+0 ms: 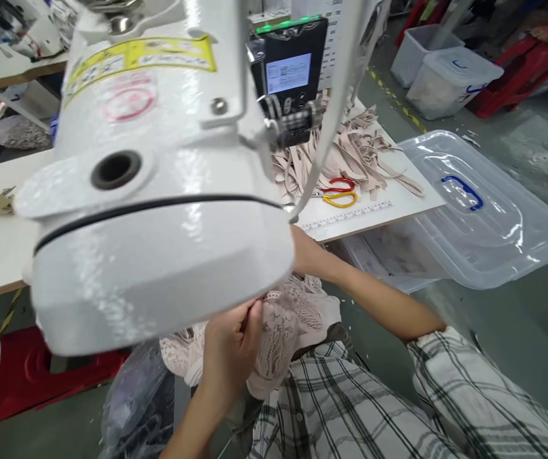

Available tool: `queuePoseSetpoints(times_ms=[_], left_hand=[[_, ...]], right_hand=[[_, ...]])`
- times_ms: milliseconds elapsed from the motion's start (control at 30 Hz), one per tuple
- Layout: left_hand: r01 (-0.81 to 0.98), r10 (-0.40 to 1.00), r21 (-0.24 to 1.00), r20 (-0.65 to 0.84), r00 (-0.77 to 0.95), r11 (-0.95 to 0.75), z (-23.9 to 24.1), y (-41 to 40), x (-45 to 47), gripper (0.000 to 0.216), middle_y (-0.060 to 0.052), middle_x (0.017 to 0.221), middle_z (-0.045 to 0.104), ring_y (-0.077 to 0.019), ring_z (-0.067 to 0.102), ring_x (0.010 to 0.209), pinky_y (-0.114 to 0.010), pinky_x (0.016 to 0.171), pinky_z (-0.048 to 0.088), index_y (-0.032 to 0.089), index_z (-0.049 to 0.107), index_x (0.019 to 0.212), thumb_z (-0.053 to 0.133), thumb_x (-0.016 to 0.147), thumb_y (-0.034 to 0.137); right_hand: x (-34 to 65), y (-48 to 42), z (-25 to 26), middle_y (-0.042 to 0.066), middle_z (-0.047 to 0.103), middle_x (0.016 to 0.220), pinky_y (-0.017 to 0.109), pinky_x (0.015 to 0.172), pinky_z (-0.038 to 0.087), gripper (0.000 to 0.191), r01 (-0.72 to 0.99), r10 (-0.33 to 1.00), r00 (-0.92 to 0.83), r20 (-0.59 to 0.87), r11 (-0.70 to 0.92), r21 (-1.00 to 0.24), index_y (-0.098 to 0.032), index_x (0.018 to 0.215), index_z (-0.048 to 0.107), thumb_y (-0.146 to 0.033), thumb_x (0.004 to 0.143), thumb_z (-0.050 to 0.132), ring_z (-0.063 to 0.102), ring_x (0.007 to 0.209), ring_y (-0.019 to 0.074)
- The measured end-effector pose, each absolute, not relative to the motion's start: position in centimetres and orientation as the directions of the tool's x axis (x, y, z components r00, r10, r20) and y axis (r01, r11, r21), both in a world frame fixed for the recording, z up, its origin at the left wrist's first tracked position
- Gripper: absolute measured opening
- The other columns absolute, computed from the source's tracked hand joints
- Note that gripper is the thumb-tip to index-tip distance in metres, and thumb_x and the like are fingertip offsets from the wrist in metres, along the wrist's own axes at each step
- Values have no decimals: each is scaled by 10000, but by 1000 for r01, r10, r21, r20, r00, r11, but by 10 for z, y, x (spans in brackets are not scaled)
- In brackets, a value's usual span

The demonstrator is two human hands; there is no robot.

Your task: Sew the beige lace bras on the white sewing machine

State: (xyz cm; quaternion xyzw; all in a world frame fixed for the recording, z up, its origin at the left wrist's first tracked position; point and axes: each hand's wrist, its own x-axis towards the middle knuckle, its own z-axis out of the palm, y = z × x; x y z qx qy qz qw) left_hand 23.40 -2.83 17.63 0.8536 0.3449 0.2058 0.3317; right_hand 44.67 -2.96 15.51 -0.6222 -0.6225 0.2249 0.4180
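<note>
A big white sewing machine head (150, 191) fills the middle of the view, very close. Below it, in my lap, lies a bundle of pale pink lace fabric (283, 331). My left hand (230, 347) is closed on the lace, its fingers pinching the upper edge. My right hand (305, 252) reaches up under the machine's lower edge; its fingers are hidden behind the machine. My right forearm runs down to a checked sleeve.
On the white table (398, 207) lie red-and-yellow scissors (338, 192) and a heap of beige strips (355, 153). A clear lidded plastic bin (475, 210) stands at the right, more bins (446, 76) behind. A red stool (25, 376) and a plastic bag (133, 401) sit lower left.
</note>
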Motion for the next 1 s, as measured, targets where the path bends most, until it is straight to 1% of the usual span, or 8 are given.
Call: queuePoseSetpoints(times_ms=[67, 167, 233, 367, 533, 633, 800, 1000], left_hand=[[440, 717, 679, 184, 673, -587, 174, -28, 232, 279, -33, 903, 805, -198, 765, 759, -249, 618, 593, 205, 759, 1028, 501, 942, 267], [434, 701, 642, 234, 674, -632, 172, -29, 230, 272, -29, 913, 806, -181, 769, 780, -243, 706, 607, 201, 754, 1010, 496, 934, 240], [448, 695, 609, 250, 674, -654, 171, -28, 229, 273, -28, 904, 806, -175, 768, 765, -235, 701, 605, 204, 755, 1002, 494, 932, 236], [483, 711, 572, 279, 645, -663, 168, -27, 225, 271, -25, 899, 806, -176, 767, 765, -230, 673, 597, 215, 757, 987, 493, 930, 235], [429, 662, 557, 324, 676, -711, 164, -28, 225, 258, -45, 914, 804, -172, 765, 788, -228, 736, 594, 187, 753, 989, 504, 924, 213], [420, 638, 534, 330, 696, -734, 163, -29, 227, 263, -49, 899, 804, -176, 764, 779, -232, 728, 594, 186, 754, 987, 499, 926, 212], [435, 627, 500, 325, 708, -749, 164, -30, 229, 271, -48, 902, 804, -177, 761, 761, -233, 695, 588, 202, 756, 999, 493, 940, 233], [409, 596, 472, 372, 711, -781, 163, -30, 233, 268, -51, 885, 803, -168, 756, 724, -219, 650, 571, 192, 755, 997, 495, 947, 234]], right_hand=[[446, -29, 153, 77, 612, 1011, 307, 746, 473, 66, 594, 962, 137, 236, 111, -796, -161, 856, 621, -208, 809, 621, 566, 835, 186], [444, -28, 151, 82, 608, 999, 297, 726, 464, 70, 604, 953, 172, 250, 98, -791, -154, 861, 621, -187, 801, 610, 569, 812, 183], [443, -27, 150, 80, 611, 993, 297, 724, 466, 74, 597, 947, 187, 263, 103, -795, -160, 867, 627, -196, 808, 601, 570, 807, 184], [439, -25, 148, 83, 617, 1046, 305, 755, 472, 91, 607, 939, 192, 285, 114, -787, -182, 892, 643, -201, 816, 597, 584, 870, 202], [438, -27, 151, 63, 611, 988, 286, 699, 449, 80, 623, 944, 211, 252, 68, -779, -176, 873, 629, -182, 804, 589, 565, 791, 174], [440, -29, 152, 65, 613, 1017, 271, 705, 443, 76, 604, 940, 199, 276, 104, -790, -163, 859, 618, -168, 789, 588, 565, 811, 161], [443, -31, 151, 66, 616, 1034, 262, 728, 440, 72, 570, 932, 170, 322, 173, -803, -165, 856, 609, -178, 788, 589, 566, 881, 169], [443, -32, 148, 54, 608, 1020, 264, 755, 433, 28, 570, 922, 176, 346, 191, -799, -179, 813, 579, -165, 790, 584, 549, 859, 164]])
